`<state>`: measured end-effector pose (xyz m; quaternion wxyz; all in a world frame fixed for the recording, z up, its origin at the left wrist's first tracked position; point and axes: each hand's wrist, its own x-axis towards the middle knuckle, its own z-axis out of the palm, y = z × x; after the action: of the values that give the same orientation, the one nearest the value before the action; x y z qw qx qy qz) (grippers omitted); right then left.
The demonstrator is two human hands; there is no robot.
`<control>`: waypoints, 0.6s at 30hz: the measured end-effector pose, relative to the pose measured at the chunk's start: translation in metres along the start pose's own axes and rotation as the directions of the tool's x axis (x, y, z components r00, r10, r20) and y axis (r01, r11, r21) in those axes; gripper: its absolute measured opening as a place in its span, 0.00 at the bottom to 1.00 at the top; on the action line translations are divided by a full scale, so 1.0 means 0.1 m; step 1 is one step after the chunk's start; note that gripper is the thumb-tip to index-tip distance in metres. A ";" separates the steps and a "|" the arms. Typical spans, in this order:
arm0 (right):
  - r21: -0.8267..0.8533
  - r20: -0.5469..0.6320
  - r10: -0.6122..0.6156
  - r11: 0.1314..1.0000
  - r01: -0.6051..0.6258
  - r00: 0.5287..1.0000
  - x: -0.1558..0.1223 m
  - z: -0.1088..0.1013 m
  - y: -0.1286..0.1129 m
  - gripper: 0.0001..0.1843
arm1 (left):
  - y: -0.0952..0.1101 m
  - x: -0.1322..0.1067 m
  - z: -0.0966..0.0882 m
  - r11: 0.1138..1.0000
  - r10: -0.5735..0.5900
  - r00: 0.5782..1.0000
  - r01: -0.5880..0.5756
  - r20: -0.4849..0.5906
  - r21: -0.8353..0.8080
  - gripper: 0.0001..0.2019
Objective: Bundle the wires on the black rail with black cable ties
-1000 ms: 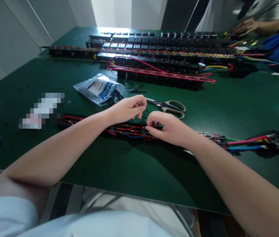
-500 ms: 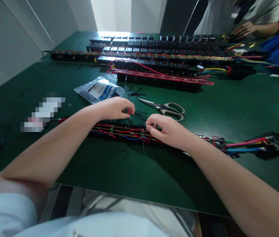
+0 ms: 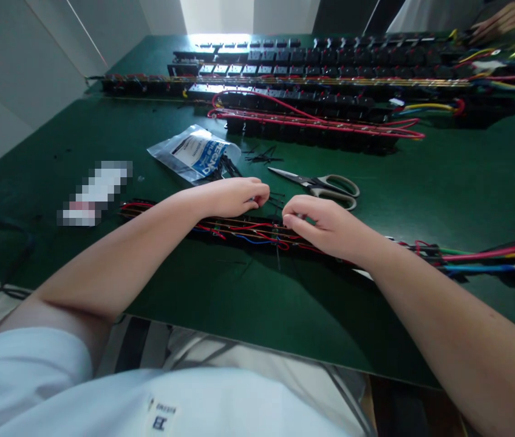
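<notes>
1. The green tabletop (image 3: 221, 297) carries everything. Its near edge slants below the forearms (image 3: 143, 249); between that edge and the work a broad green band gives the wrists room to shift.
2. Along the far edge lie long black assemblies (image 3: 307, 133) in rows, the nearest topped with looped red wire. They limit reach in that direction.
3. The long, narrow black strip with red, blue and gold-coloured wires (image 3: 248, 235) lies roughly parallel to the near edge, partly under the forearms; thick coloured cables (image 3: 485, 258) leave it toward the right edge.
4. The right hand (image 3: 321, 226) is curled over the wired strip, thumb and forefinger brought close together; whether something thin is pinched there I cannot tell. The left hand (image 3: 239, 196) hangs just beyond the strip, fingers bent inward; its grasp is hidden too. The step appears to be fine fastening work on the wires, and the next move seems to call for a precise fingertip pinch.
5. A clear plastic bag with blue-and-white print (image 3: 194, 153) and grey-handled scissors (image 3: 307, 182) crowd the far side of the hands.
6. Thin black plastic ties (image 3: 264, 156) lie scattered between bag and scissors.
</notes>
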<state>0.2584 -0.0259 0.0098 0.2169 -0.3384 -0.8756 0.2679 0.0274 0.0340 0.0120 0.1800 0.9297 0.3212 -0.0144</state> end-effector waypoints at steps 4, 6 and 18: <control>0.050 0.007 0.045 0.998 -0.046 0.999 -0.01 -0.02 0.00 0.12 | 0.04 0.01 0.04 0.997 -0.059 0.996 0.056 -0.060 -0.048 0.09; 0.098 0.021 0.096 0.990 -0.098 0.995 -0.01 -0.03 0.00 0.12 | 0.05 0.01 0.05 0.995 -0.082 0.991 0.076 -0.105 -0.061 0.08; 0.268 0.026 0.217 0.939 -0.216 0.976 -0.02 -0.03 0.03 0.11 | 0.26 -0.03 -0.05 0.981 -0.025 0.818 -0.091 -0.574 -0.173 0.06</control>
<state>0.2630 -0.0243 0.0097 0.2317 -0.4004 -0.7881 0.4060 0.0405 0.0148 0.0258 0.1644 0.8743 0.3441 0.3002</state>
